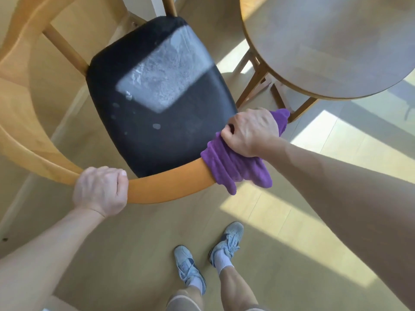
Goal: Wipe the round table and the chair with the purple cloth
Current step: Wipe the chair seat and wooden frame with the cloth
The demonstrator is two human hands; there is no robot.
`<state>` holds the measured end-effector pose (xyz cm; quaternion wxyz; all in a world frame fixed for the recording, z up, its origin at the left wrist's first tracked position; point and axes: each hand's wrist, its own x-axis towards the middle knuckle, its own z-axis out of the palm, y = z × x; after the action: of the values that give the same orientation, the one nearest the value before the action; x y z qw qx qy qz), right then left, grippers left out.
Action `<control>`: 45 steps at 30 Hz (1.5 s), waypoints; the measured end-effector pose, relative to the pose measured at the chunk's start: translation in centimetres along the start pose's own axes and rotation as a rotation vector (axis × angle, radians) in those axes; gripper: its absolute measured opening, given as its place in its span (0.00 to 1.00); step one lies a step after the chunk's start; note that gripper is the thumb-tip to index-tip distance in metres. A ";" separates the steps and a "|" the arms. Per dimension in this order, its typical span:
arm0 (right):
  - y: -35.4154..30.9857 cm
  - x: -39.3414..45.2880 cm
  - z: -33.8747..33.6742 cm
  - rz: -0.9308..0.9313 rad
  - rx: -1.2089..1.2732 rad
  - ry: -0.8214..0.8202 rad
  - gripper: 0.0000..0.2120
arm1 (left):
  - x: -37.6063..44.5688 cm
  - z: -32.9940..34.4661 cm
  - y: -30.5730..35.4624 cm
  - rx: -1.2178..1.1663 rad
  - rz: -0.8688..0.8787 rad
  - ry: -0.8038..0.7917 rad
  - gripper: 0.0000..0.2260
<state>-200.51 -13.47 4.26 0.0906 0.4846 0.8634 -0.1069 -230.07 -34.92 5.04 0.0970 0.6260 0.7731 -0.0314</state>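
Observation:
A wooden chair with a curved orange-tan back rail (170, 187) and a black padded seat (157, 104) stands below me. My left hand (101, 189) grips the back rail near its middle. My right hand (249, 131) is closed on the purple cloth (233, 169), which is wrapped over the right end of the rail. One end of the cloth sticks out past my knuckles. The round wooden table (325, 41) stands at the upper right, apart from both hands.
The table's wooden legs (256, 86) reach the floor just right of the seat. My two feet in grey sneakers (206, 254) stand on the light wooden floor behind the chair. Sunlit patches cross the floor at the right.

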 end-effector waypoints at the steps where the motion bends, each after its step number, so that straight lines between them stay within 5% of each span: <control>1: -0.4 -0.2 0.3 0.083 0.019 0.030 0.22 | 0.3 0.4 -0.1 -0.002 0.034 0.006 0.19; 4: -2.5 -1.7 0.8 0.324 0.089 0.158 0.19 | 0.6 0.6 0.0 0.006 0.054 0.048 0.18; 7: -6.2 -3.7 1.6 0.344 0.047 0.183 0.18 | 0.7 0.8 -0.3 -0.014 0.090 0.107 0.18; 11: -11.4 -6.4 2.9 0.064 0.086 0.152 0.16 | 0.7 1.0 -0.4 -0.027 0.134 0.132 0.16; 16: -5.5 -4.5 1.1 -0.433 -0.027 -0.055 0.19 | 0.8 1.4 -0.8 -0.032 0.129 0.127 0.18; 19: -3.2 -2.1 0.3 -0.251 -0.074 -0.087 0.21 | 0.8 1.6 -1.0 -0.049 0.139 0.122 0.18; 25: -9.3 -4.2 1.9 0.317 0.090 0.148 0.17 | 0.5 2.0 -1.4 -0.057 0.131 0.051 0.20; 30: -16.9 -6.8 3.4 0.152 0.057 0.126 0.15 | 0.8 2.1 -1.4 -0.064 0.141 0.055 0.18; 34: -12.3 -4.8 2.3 -0.213 -0.025 -0.028 0.20 | 0.9 2.1 -1.4 -0.077 0.153 0.027 0.19; 45: -13.5 -4.0 2.3 0.464 0.119 0.198 0.17 | 0.8 1.6 -1.4 -0.064 0.153 -0.054 0.22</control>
<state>-209.88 -24.21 4.35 -0.0009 0.6822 0.7261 -0.0856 -231.37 -34.73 3.19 0.1399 0.6789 0.7206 -0.0159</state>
